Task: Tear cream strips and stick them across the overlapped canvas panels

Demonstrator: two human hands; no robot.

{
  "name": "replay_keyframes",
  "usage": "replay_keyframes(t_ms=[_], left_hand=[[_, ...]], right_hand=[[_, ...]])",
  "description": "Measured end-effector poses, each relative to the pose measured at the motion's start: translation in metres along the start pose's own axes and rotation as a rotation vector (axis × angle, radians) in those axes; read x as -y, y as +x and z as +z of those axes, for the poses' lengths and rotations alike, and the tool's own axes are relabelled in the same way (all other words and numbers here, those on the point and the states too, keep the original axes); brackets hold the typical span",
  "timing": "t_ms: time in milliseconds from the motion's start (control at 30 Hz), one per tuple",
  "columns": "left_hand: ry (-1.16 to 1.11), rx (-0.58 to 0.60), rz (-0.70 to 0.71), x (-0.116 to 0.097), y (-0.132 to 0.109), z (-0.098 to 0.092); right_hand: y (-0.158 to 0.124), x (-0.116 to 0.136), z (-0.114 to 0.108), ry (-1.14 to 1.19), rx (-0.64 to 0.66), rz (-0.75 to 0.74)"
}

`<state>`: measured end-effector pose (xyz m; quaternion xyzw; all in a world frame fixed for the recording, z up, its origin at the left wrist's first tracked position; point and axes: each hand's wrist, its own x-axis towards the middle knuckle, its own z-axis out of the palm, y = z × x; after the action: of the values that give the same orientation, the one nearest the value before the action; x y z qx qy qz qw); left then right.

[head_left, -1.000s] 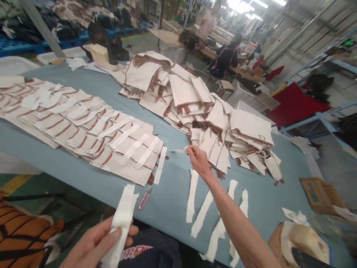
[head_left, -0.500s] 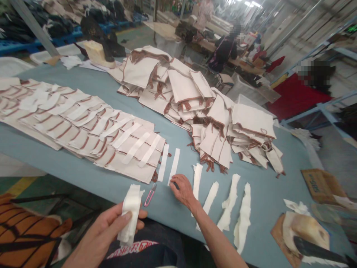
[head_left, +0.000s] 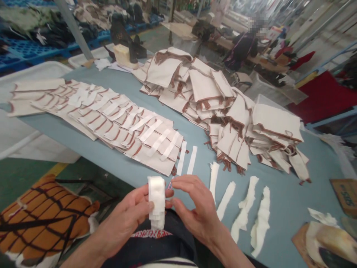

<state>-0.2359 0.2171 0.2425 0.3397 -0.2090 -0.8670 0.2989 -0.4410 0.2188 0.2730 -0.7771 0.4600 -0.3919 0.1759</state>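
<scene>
At a blue-grey table (head_left: 128, 87) in a cluttered workroom (head_left: 153, 38), the left hand (head_left: 126, 210) holds white strips (head_left: 157, 197), the right hand (head_left: 201, 208) loosely parted.

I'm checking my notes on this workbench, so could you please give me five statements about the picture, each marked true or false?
1. The left hand holds a layered bundle of white strips. True.
2. The right hand is clenched in a fist. False: its fingers are extended, with the thumb apart, close to the bundle.
3. Brown-edged cream cloth pieces overlap in a row. True.
4. The tabletop is bright red. False: it is blue-grey.
5. A cardboard box shows at the view's right edge. True.
</scene>
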Motion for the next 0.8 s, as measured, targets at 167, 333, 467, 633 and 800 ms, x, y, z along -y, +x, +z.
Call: replay_keyframes(t_ms=[167, 333, 467, 633, 800], left_hand=[[0.041, 0.065, 0.067, 0.004, -0.009, -0.012], [0.148, 0.078, 0.12, 0.002, -0.02, -0.019], [0.231, 0.039, 0.127, -0.001, -0.026, -0.022], [0.314, 0.016, 0.096, 0.004, -0.029, -0.03], [0.386, -0.011, 0.112, 0.008, -0.03, -0.035]], right_hand=[[0.008, 0.018, 0.02, -0.021, 0.106, -0.107], [0.0, 0.025, 0.032, 0.064, 0.102, -0.017], [-0.003, 0.029, 0.04, 0.05, 0.056, 0.004], [-0.005, 0.031, 0.044, -0.035, 0.088, -0.008], [-0.01, 0.035, 0.046, -0.04, 0.08, 0.009]])
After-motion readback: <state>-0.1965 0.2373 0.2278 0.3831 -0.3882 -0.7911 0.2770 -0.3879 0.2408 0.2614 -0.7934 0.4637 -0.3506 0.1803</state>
